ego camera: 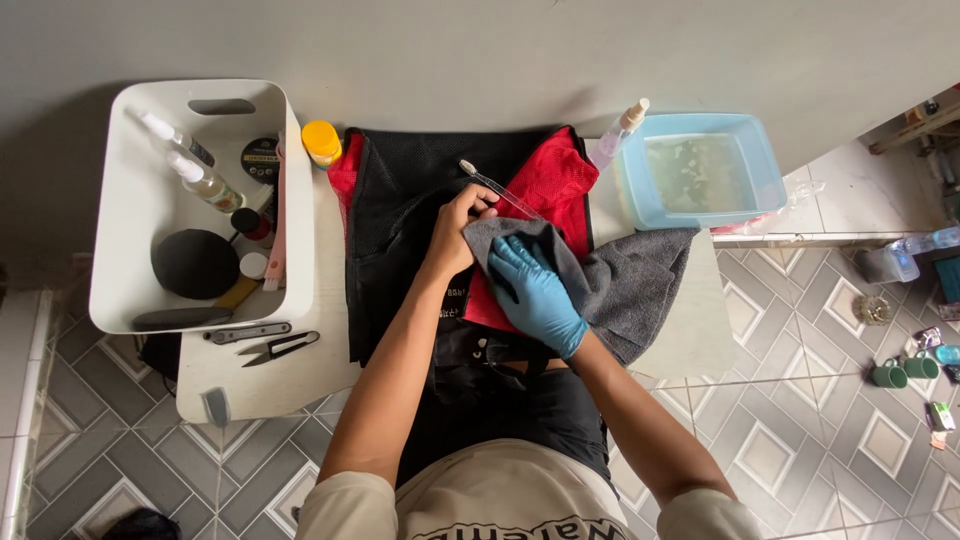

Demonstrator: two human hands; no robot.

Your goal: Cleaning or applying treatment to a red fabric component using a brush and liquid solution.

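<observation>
Black-and-red bag (420,190) lies flat at the centre of the white surface (290,385). Left hand (458,230), bare, is closed on a clear-handled toothbrush (492,188) held over the bag's red panel. Right hand (535,295), in a blue glove, lies open and flat on a grey towel (630,285) draped over the bag's right side. White bin (120,200) at left; blue water tub (700,170) far right.

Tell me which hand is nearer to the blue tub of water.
Right. The gloved right hand presses on the grey towel, below and left of the blue tub. The bare left hand lies further left, holding a toothbrush over the red and black bag.
</observation>
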